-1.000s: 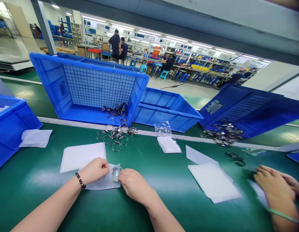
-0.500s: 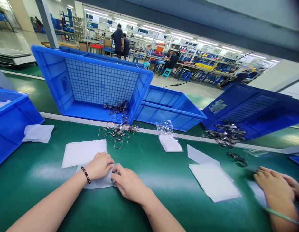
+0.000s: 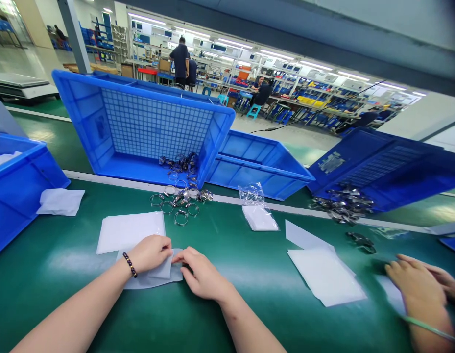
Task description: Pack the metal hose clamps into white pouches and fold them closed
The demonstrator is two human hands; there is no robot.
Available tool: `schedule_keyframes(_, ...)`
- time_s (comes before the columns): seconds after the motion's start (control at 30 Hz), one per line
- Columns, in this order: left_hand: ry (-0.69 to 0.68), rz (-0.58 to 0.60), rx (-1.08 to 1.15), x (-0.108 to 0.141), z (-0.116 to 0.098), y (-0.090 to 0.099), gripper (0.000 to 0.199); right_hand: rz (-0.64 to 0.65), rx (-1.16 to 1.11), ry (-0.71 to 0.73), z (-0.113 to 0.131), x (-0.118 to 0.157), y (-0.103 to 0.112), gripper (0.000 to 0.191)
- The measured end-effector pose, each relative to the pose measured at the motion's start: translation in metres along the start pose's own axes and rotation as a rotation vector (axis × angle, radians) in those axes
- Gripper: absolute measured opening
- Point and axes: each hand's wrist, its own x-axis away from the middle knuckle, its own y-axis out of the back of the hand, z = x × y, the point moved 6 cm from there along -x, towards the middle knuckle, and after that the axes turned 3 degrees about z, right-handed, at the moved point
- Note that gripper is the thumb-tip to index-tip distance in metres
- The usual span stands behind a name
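A translucent white plastic bag (image 3: pixel 152 280) lies flat on the green table in front of me. My left hand (image 3: pixel 153 251), with a beaded bracelet at the wrist, pinches the bag's upper layer near its right end. At that same end is my right hand (image 3: pixel 199 274), its fingertips touching the bag's edge and its thumb held apart from the forefinger. A stack of white bags (image 3: pixel 131 229) lies just beyond my left hand. Farther off, several metal hose clamps (image 3: pixel 181 217) are spread on the table, spilling from a tilted blue crate (image 3: pixel 154 120). Whatever the bag contains is hidden.
At left stands a blue bin (image 3: pixel 25 196) beside a folded white bag (image 3: pixel 61 202). A clear packet (image 3: pixel 259 217), white sheets (image 3: pixel 326 277) and another clamp pile (image 3: pixel 343 203) lie rightward. A co-worker's hands (image 3: pixel 418 284) work at far right.
A metal ring part seen at my right fingertips is now out of sight. My right hand has opened its thumb away from the bag. The left hand has shifted only slightly.
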Motion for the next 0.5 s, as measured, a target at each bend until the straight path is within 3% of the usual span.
schedule_keyframes(0.13,0.001,0.024,0.055,0.005,-0.001,0.008,0.021,-0.286,-0.136,-0.129,-0.018,0.002,0.019,0.023)
schedule_keyframes(0.2,-0.010,0.029,0.129,0.007,-0.002,0.013,0.022,-0.375,-0.273,-0.158,-0.029,0.002,0.023,0.030)
schedule_keyframes(0.37,-0.039,0.005,0.329,0.011,0.002,0.022,0.024,-0.242,-0.611,-0.120,-0.041,-0.004,0.001,0.080)
schedule_keyframes(0.5,-0.083,-0.118,0.446,0.014,0.003,0.032,0.027,-0.144,-0.669,-0.138,-0.037,-0.007,-0.017,0.096)
